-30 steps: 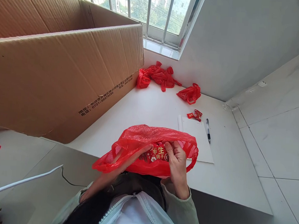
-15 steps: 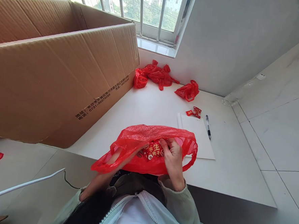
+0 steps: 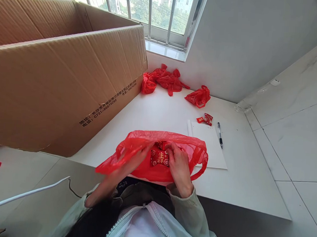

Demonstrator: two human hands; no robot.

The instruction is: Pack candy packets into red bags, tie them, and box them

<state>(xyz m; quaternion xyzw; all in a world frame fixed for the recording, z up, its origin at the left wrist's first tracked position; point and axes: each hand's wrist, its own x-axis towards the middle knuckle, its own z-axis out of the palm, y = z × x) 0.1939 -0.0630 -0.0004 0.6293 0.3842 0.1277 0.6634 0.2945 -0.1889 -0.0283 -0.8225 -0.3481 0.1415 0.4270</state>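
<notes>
A thin red plastic bag (image 3: 152, 173) lies open at the front edge of the white table. In its mouth sits a small red snack packet (image 3: 159, 158) with gold characters and flower prints; part of another red packet (image 3: 160, 144) shows behind it. My right hand (image 3: 178, 164) reaches into the bag, fingers closed at the upper right edge of the front packet. From the left, my left hand (image 3: 143, 152) is also in the bag, partly behind the red film, and its fingers are hidden.
A large cardboard box (image 3: 69, 88) stands on the left. Red bundled bags (image 3: 167, 79) and a separate red bag (image 3: 199, 97) lie by the wall. Small red packets (image 3: 207, 119), white paper (image 3: 212, 150) and a pen (image 3: 220, 136) are on the table (image 3: 251, 174).
The packet has shifted slightly lower and left in the bag, and another packet now shows behind it. My left hand has moved up, and my right hand slightly left.
</notes>
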